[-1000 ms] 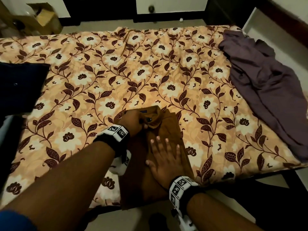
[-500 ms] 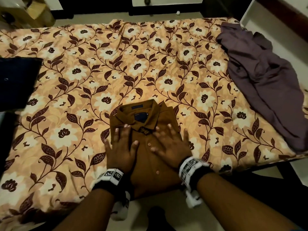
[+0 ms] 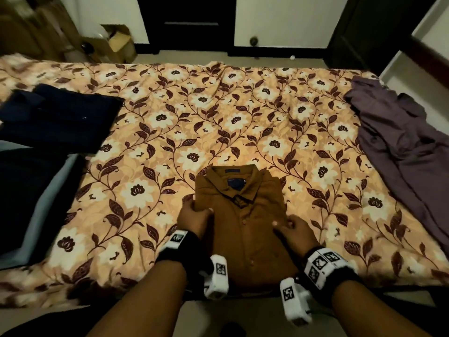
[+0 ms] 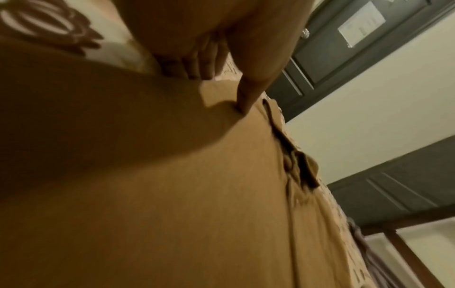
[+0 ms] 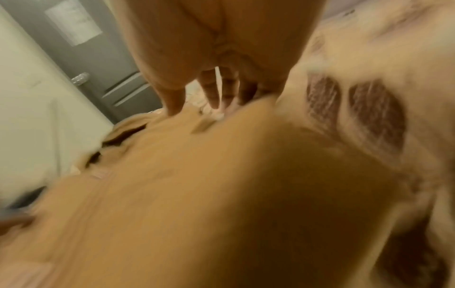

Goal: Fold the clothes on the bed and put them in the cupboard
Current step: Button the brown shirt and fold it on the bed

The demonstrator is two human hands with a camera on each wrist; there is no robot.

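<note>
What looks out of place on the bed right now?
The purple garment lies crumpled and unfolded along the bed's right edge. The brown shirt, gripped at its sides by the left hand and right hand, looks neatly folded.

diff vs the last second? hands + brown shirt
Both hands left the top of the folded brown shirt, where they lay flat, and went to its sides. The left hand now grips the left edge, thumb on top; the right hand grips the right edge the same way. The shirt stays folded, collar away from the person. The purple garment and dark folded clothes are unmoved on the bed.
</note>
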